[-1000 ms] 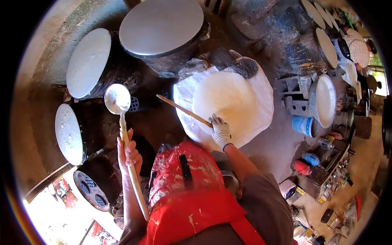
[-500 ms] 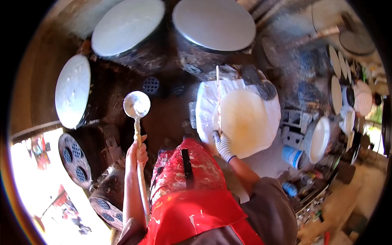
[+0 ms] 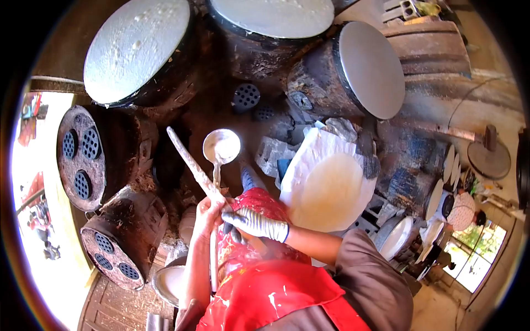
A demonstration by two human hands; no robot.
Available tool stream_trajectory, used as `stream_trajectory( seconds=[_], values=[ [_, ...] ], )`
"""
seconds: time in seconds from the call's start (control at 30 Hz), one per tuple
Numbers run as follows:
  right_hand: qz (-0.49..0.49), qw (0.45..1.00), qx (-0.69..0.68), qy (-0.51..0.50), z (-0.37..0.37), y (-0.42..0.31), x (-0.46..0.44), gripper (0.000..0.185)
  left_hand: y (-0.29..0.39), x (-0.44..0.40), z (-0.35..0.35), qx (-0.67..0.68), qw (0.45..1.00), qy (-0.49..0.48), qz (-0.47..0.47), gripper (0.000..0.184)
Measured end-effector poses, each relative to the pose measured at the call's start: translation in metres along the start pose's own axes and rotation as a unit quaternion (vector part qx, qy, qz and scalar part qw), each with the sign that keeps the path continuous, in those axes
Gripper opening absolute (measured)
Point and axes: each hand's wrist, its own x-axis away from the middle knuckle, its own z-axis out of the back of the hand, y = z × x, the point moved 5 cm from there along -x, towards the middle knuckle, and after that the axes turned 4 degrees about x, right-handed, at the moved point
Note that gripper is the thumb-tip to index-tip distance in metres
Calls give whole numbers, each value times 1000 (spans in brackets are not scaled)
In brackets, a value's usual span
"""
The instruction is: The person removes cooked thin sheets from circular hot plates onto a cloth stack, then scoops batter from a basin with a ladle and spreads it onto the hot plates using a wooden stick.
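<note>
My left hand (image 3: 207,219), bare, is closed around the handle of a long ladle (image 3: 221,146). The ladle's pale, round bowl points away from me, with whitish residue in it. My right hand (image 3: 256,223), in a striped glove, is closed at the near end of a long, whitish-coated stick (image 3: 190,160), which slants up to the left across the ladle's handle. Both hands meet in front of my red, splashed apron (image 3: 276,292); the exact finger contact is partly hidden. To the right lies a round, cream-coloured sheet (image 3: 334,190) on white cloth (image 3: 303,165).
Round griddle tops stand around me: one with a wet white layer (image 3: 138,49), another at the top (image 3: 276,14), and a smooth grey one (image 3: 371,69). Drum stoves with perforated briquettes (image 3: 83,154) are at left. A pale-filled basin (image 3: 396,237) sits at right.
My right hand has moved left from the cloth to my left hand, swinging the stick over to a leftward slant. The view has turned right, and the ladle appears further right.
</note>
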Motion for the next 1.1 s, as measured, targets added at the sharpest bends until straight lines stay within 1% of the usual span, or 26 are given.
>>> stream_trajectory(
  seconds=[0.03,0.07,0.1,0.13,0.17,0.2,0.23,0.27,0.3,0.33,0.37,0.4,0.43,0.47,0.53,0.6,0.67,0.73,0.83,0.9,0.97,1.03,1.07,1.1],
  values=[
    [23,999,16,-40,8,-9,4,38,4,-3,-11,64,998,25,-5,28],
    [46,995,31,-79,17,-17,8,38,12,-7,-15,55,998,9,29,26],
    [82,995,9,-57,48,-29,8,34,11,-14,-18,71,997,14,19,26],
    [105,993,-52,35,104,-40,5,30,9,-21,-21,84,996,20,13,26],
    [135,969,-139,155,165,-51,7,27,17,-26,-33,89,995,36,6,26],
    [177,922,-225,260,233,-63,10,24,11,-34,-32,81,996,44,21,30],
    [217,865,-295,342,299,-73,16,22,9,-42,-36,97,994,45,12,31],
    [237,826,-375,348,377,-72,20,23,14,-49,-45,115,992,46,3,33],
    [251,798,-376,398,422,-83,35,23,12,-54,-48,110,992,58,13,37],
    [259,723,-397,503,469,-85,48,25,10,-60,-51,119,991,58,20,38],
    [234,701,-385,553,506,-87,56,30,9,-63,-55,127,990,55,23,39],
    [218,671,-414,575,524,-90,60,32,9,-66,-59,134,989,52,25,39],
    [211,668,-404,588,529,-96,59,32,7,-69,-60,119,991,55,36,40],
    [204,665,-394,601,533,-102,58,31,9,-71,-66,119,989,84,37,33],
    [212,665,-419,581,555,-101,49,28,6,-76,-70,107,988,90,66,27],
    [269,663,-461,525,567,-103,42,25,11,-83,-79,100,986,110,72,26],
    [262,650,-465,541,568,-99,43,24,11,-83,-81,91,984,127,82,27],
    [239,648,-477,544,577,-98,42,24,8,-86,-82,105,985,110,80,25],
    [239,654,-477,536,579,-100,39,22,11,-85,-87,122,981,122,91,28],
    [246,656,-473,534,578,-102,38,22,10,-83,-87,127,981,113,89,31],
    [235,643,-491,539,576,-104,38,18,11,-82,-87,132,982,102,84,34],
    [238,656,-470,540,571,-109,39,19,12,-80,-86,117,984,114,76,26],
    [239,667,-449,544,569,-112,41,20,12,-79,-84,119,984,115,73,26],
    [234,692,-427,533,575,-110,40,20,12,-78,-83,108,986,104,69,24]
  ],
)
